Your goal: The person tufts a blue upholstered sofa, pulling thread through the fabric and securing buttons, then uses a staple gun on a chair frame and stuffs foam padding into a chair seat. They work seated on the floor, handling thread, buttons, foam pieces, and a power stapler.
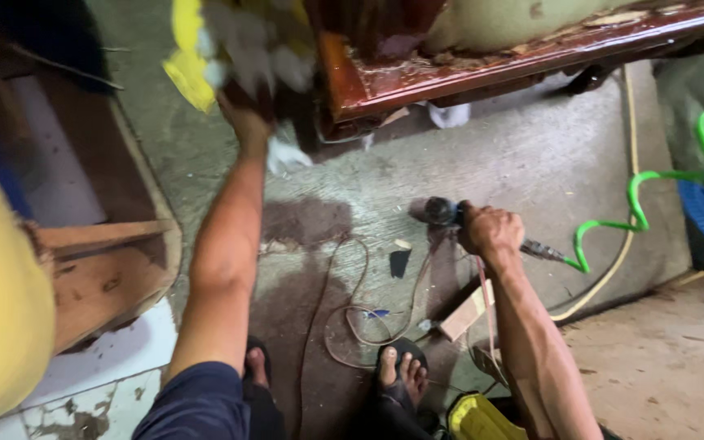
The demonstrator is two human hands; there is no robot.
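Green coiled hose trails right from the pneumatic tool clenched in your right hand; left hand grips yellow foam far left. Loose cord near your feet could snag.

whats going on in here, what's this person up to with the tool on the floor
A person stands on a concrete floor. Their right hand grips a small power tool fed by a coiled green hose, held low. Their left hand reaches up into yellow foam and white stuffing beside a dark red wooden frame.

free: bare floor | blocked: wooden frame, green hose
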